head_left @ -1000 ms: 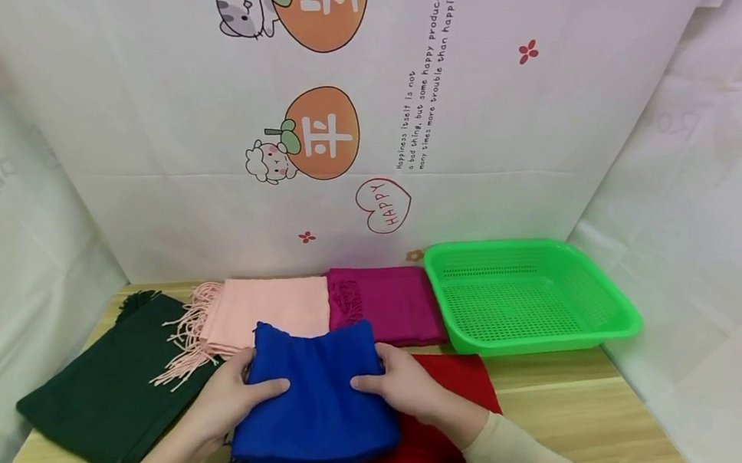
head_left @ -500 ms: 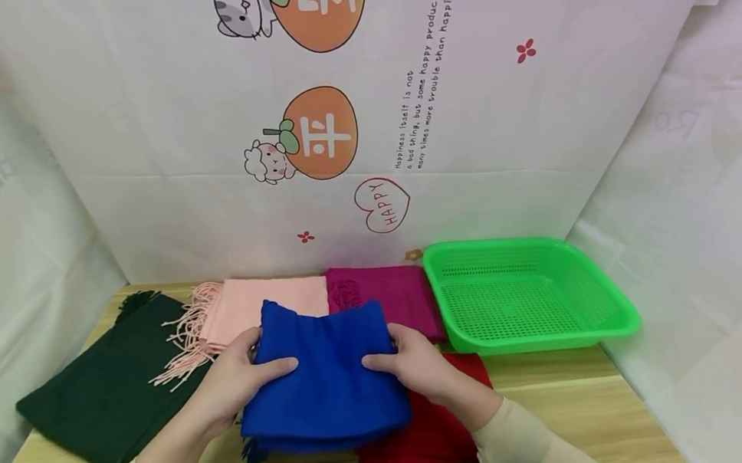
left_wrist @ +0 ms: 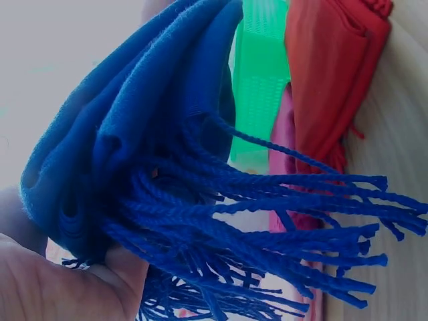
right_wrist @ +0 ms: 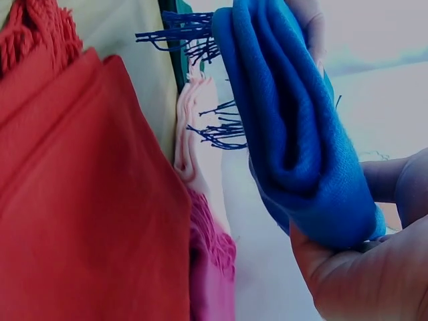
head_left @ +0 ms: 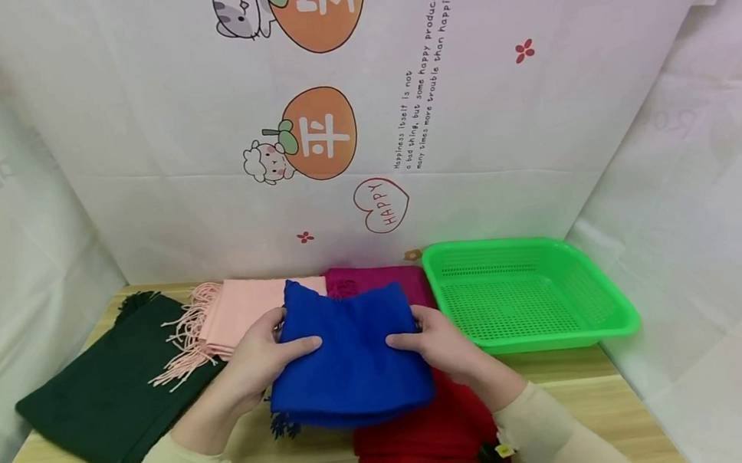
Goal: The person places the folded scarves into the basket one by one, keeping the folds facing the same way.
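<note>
Blue scarf (head_left: 353, 369) has shifted toward the green basket (head_left: 531, 343) since a second ago. It's folded, raised, left of the basket, partly over the red scarf (head_left: 431, 436). Left hand (head_left: 265, 364) moved along, pinching the side away from the basket; right hand (head_left: 446, 342) pinches the basket side. Both thumbs (head_left: 302, 346) on top.

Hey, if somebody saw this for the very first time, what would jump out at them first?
Most likely the fringed blue cloth, held up mid-scene between the left hand and the right hand. Next, probably the bright green basket at the far right of the table. The red cloth might follow, lying nearer the person and partly hidden behind the blue one in the head view.
</note>
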A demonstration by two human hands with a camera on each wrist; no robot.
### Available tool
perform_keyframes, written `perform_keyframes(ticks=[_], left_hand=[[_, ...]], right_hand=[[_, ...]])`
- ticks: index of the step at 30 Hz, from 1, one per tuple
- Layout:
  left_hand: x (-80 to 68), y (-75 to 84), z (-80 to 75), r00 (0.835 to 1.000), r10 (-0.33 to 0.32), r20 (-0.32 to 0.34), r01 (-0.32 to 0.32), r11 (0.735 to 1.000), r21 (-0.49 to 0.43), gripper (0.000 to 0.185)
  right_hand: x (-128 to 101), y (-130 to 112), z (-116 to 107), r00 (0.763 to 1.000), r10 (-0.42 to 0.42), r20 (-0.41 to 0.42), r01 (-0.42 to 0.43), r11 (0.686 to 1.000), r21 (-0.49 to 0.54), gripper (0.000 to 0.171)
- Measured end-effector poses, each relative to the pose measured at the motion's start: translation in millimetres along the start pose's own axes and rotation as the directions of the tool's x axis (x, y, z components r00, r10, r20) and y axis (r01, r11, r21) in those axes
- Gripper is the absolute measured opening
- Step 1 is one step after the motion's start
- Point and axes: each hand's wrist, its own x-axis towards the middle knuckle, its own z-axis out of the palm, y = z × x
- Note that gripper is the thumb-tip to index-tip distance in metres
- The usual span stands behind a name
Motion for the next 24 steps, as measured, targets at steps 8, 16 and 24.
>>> perform_keyframes(ticks=[8, 16, 24], left_hand=[[15.6, 7.4, 17.8, 0.999, 0.031, 0.034, -0.029, 0.999, -0.042, 0.08], [30.2, 16.8, 27.2, 0.997, 0.054, 0.062, -0.051, 0.997, -0.059, 0.078], [49.4, 23.0, 45.8, 0.997, 0.055, 0.049, -0.051, 0.996, -0.069, 0.079]], right_hand=[[-3.5, -2.0, -25.4, 1.0, 0.014, -0.02, -0.014, 1.0, -0.02, 0.063], [-3.4, -8.9, -42.6, 0.998, 0.031, -0.059, -0.033, 0.999, -0.034, 0.065], [-2.7, -13.2, -66.6, 0.998, 0.015, -0.068, -0.02, 0.997, -0.08, 0.062]])
